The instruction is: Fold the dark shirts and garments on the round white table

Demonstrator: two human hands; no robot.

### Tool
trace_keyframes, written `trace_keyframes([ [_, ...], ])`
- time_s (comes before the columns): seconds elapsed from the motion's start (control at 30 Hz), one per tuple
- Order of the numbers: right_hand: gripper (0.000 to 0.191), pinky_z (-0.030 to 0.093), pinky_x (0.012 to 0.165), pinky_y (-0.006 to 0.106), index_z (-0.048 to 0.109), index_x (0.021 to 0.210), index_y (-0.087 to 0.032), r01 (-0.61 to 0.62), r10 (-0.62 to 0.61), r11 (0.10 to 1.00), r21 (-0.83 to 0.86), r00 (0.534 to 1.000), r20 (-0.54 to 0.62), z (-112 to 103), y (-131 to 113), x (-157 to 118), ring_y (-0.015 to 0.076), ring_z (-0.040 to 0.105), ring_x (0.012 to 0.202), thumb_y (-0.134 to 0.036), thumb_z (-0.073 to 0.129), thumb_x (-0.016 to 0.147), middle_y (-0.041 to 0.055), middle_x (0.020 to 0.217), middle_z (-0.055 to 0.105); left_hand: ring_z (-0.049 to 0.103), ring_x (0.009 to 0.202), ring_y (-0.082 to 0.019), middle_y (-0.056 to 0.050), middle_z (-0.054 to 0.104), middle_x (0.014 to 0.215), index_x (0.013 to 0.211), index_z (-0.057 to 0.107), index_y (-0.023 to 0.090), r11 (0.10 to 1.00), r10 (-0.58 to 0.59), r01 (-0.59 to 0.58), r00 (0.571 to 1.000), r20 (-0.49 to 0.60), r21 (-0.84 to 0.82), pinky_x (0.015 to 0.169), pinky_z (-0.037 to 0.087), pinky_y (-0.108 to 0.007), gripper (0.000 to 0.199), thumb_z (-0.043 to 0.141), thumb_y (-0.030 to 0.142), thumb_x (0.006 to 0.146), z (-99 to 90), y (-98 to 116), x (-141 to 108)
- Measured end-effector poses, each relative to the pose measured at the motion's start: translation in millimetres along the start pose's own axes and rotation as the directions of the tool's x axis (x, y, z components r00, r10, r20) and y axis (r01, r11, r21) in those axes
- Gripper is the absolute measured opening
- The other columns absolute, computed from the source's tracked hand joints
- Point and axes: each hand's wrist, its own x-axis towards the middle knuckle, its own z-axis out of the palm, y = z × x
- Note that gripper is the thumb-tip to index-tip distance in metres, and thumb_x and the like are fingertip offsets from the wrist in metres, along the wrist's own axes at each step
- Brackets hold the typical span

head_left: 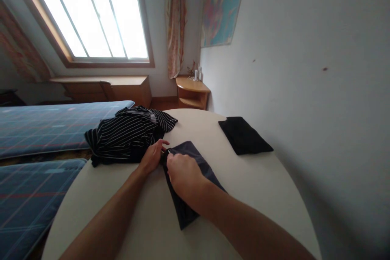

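A dark grey folded garment [195, 151] lies flat on the round white table in front of me. My right hand [184, 172] is closed over it, its fingers pinching the fabric near the upper left corner. From the left side, my left hand [152, 157] meets the same corner, its fingers bent around the dark edge, with the index finger partly stretched out. Just behind my left hand is a loose heap of black garment with white stripes [124, 138]. What exactly lies between the fingertips is partly hidden.
On the right of the white table [252, 195] rests a black folded garment [245, 136], near the wall. Two blue plaid mattresses [45, 126] stand left of the table. Beyond are a wooden corner shelf [192, 85], a long wooden desk [131, 81] and a window.
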Motion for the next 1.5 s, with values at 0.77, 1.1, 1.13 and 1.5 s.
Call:
trace_keyframes([
  [0.77, 0.068, 0.035, 0.114, 0.039, 0.052, 0.136, -0.020, 0.640, -0.636, 0.716, 0.279, 0.763, -0.117, 64, 114, -58, 0.0253, 0.047, 0.133, -0.038, 0.077, 0.076, 0.0116, 0.147, 0.050, 0.065, 0.072, -0.019, -0.004, 0.073, 0.094, 0.114, 0.064, 0.023, 0.945, 0.053, -0.068, 0.997, 0.054, 0.321, 0.070, 0.048, -0.030, 0.034, 0.058, 0.042, 0.086, 10.4, 0, 0],
  [1.1, 0.044, 0.045, 0.103, 0.037, 0.066, 0.105, -0.021, 0.390, -0.367, 0.857, 0.337, 0.921, -0.133, 44, 169, -66, 0.0236, 0.056, 0.119, -0.014, 0.080, 0.064, 0.0086, 0.129, 0.059, 0.069, 0.080, -0.021, -0.002, 0.074, 0.094, 0.107, 0.064, 0.025, 0.896, 0.002, -0.003, 1.000, 0.004, 0.444, 0.073, 0.048, -0.029, 0.024, 0.056, 0.030, 0.084, 17.3, 2, 4],
  [1.13, 0.041, 0.045, 0.103, 0.036, 0.066, 0.105, -0.022, 0.387, -0.359, 0.858, 0.338, 0.922, -0.144, 45, 171, -64, 0.0230, 0.056, 0.120, -0.013, 0.078, 0.067, 0.0085, 0.129, 0.059, 0.069, 0.082, -0.022, -0.002, 0.074, 0.095, 0.107, 0.063, 0.026, 0.885, -0.012, 0.022, 1.000, -0.024, 0.465, 0.074, 0.048, -0.030, 0.024, 0.056, 0.030, 0.085, 17.1, 2, 4],
  [1.5, 0.014, 0.050, 0.090, 0.026, 0.068, 0.099, -0.022, 0.404, -0.296, 0.830, 0.385, 0.904, -0.310, 57, 187, -47, 0.0146, 0.066, 0.098, -0.015, 0.065, 0.087, 0.0040, 0.108, 0.068, 0.071, 0.085, -0.024, -0.004, 0.076, 0.096, 0.107, 0.064, 0.025, 0.856, -0.060, 0.128, 0.987, -0.149, 0.501, 0.076, 0.049, -0.031, 0.023, 0.057, 0.033, 0.086, 12.1, -3, 8],
])
